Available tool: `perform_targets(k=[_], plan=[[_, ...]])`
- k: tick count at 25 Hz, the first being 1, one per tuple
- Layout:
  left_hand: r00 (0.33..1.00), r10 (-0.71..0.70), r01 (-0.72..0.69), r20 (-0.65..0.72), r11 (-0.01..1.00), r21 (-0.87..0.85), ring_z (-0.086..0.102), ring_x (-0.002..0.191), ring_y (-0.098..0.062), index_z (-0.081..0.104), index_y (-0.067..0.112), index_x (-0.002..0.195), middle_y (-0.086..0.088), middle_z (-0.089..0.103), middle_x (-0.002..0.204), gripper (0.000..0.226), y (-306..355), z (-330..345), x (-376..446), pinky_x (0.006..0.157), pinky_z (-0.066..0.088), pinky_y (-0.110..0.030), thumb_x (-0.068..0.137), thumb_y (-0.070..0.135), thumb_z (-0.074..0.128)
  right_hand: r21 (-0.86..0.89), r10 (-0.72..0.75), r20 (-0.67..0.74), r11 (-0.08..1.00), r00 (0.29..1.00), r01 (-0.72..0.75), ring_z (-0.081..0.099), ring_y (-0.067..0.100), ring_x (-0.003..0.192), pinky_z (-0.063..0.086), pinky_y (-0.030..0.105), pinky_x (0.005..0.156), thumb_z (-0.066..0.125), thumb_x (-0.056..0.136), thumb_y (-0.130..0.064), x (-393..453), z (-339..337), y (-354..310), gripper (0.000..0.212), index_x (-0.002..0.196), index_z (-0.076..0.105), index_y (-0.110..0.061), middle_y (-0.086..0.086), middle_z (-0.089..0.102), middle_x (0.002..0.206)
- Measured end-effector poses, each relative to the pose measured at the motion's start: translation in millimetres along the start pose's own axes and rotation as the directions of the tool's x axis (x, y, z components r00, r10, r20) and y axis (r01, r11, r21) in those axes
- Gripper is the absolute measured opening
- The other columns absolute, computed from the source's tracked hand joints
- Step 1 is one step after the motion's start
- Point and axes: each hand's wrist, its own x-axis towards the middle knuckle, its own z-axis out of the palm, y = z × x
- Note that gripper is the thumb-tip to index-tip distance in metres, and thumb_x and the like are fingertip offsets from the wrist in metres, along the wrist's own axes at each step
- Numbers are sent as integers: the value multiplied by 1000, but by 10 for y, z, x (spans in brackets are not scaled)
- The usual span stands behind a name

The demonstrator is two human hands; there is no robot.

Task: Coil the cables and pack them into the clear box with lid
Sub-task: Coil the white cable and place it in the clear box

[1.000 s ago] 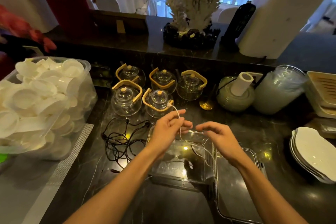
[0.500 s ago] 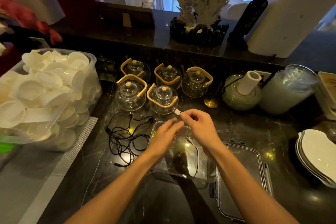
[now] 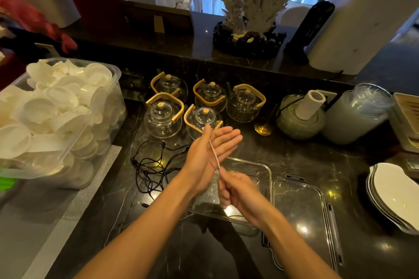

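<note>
Two hands (image 3: 210, 152) (image 3: 235, 190), one white cable (image 3: 214, 154), one clear box (image 3: 260, 172), five teapots (image 3: 163, 118)

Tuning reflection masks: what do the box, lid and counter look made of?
Clear box: transparent plastic probably, glossy; the counter shows through. Lid: same clear material with darker clip edges. Counter: polished dark stone, likely marble, with pale veins and mirror glare spots.
</note>
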Motion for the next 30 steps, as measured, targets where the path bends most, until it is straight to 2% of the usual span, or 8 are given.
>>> perform_targets(k=[5, 8, 13, 16, 20, 24, 27, 30], plan=[[996, -57, 48, 62, 990, 135, 78, 83, -27, 67, 1, 104, -21, 77, 95, 56, 166, 55, -182, 76, 64, -34, 108, 43, 31, -531, 63, -108, 840, 992, -112, 43, 14, 52, 46, 31, 68, 60, 81, -76, 150, -101, -9, 61, 58, 54, -20, 2, 48, 55], [987, -148, 132, 65, 969, 209, 78, 73, -26, 70, 3, 95, -23, 77, 87, 50, 176, -44, -261, 73, 63, -37, 104, 43, 42, -498, 84, -42, 862, 996, -94, 37, 12, 56, 34, 25, 51, 63, 98, -35, 306, -224, -340, 26, 83, 69, -15, -1, 48, 60], [959, -282, 272, -36, 871, 410, 77, 94, -28, 68, 2, 114, -21, 77, 102, 61, 4, -254, -297, 86, 62, -36, 108, 48, 29, -441, 141, -125, 879, 982, -182, 34, 10, 49, 28, 24, 50, 62, 98, -33, 449, -147, -1026, 35, 74, 71, -10, -4, 40, 57], [964, -224, 254, -141, 931, 261, 75, 103, -27, 63, 3, 125, -19, 77, 107, 62, -94, -274, -193, 94, 58, -37, 108, 48, 25, -690, -28, -102, 722, 994, -50, 48, 7, 52, 38, 21, 50, 55, 101, -23, 310, 183, -1054, 31, 91, 73, 1, 1, 56, 63], [964, -189, 205, -187, 976, 69, 68, 117, -28, 46, 8, 146, -17, 72, 124, 60, -20, -247, -35, 103, 53, -41, 106, 50, 29, -769, -237, -60, 631, 970, 107, 48, 2, 46, 41, 28, 50, 48, 105, -19, 52, 513, -672, 31, 84, 66, -3, -1, 58, 62], [986, -161, 152, -53, 978, -142, 77, 92, -24, 43, 10, 146, -15, 77, 106, 54, 180, -173, -31, 76, 63, -31, 107, 46, 32, -670, -159, -54, 738, 986, 83, 44, 8, 42, 43, 31, 54, 50, 105, -40, -112, 399, -176, 49, 67, 62, -11, -4, 50, 49], [985, -165, 169, 45, 981, -100, 47, 39, -2, 59, 5, 132, 4, 54, 58, 50, 275, -149, -93, 38, 36, -15, 107, 42, 37, -560, 41, -129, 822, 991, -107, 43, 13, 40, 47, 30, 57, 58, 95, -60, -147, 105, 4, 59, 50, 50, -22, -4, 44, 44], [966, -216, 221, 143, 975, -21, 28, 31, -2, 63, 4, 110, 8, 34, 43, 40, 251, -185, -142, 34, 22, -16, 106, 38, 42, -317, 169, -181, 922, 969, -220, 32, 14, 51, 36, 26, 54, 77, 84, -53, -61, -264, -97, 45, 61, 50, -24, -2, 33, 57]])
